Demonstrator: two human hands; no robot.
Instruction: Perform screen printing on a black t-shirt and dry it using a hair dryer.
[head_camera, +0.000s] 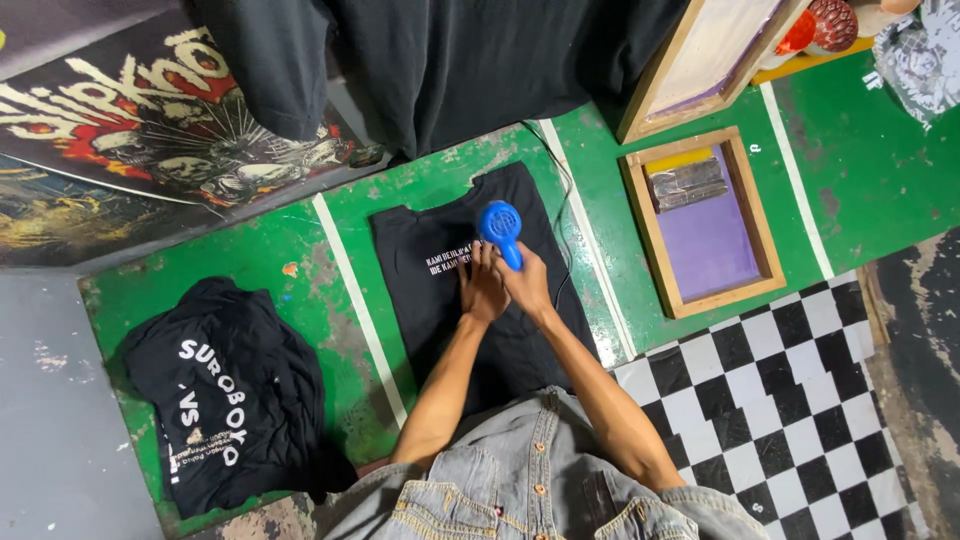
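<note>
2 hands meet over the black T-shirt (440, 290) on the green worktop (280, 250): right hand (527, 284) fingers grip a blue hairdryer (501, 231); left hand (482, 290) presses flat, fingers spread.

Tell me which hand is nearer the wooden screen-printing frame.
Right. The right hand, holding the blue hair dryer, sits closer to the wooden screen-printing frame; the left hand lies beyond it.

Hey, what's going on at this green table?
A person leans over a green table where a black T-shirt with white print lies spread flat. The right hand holds a blue hair dryer just over the print, its cable trailing away. The left hand rests on the shirt right beside it. To the left lies a heap of folded black shirts. To the right sits a wooden-framed printing screen with a squeegee in it.
</note>
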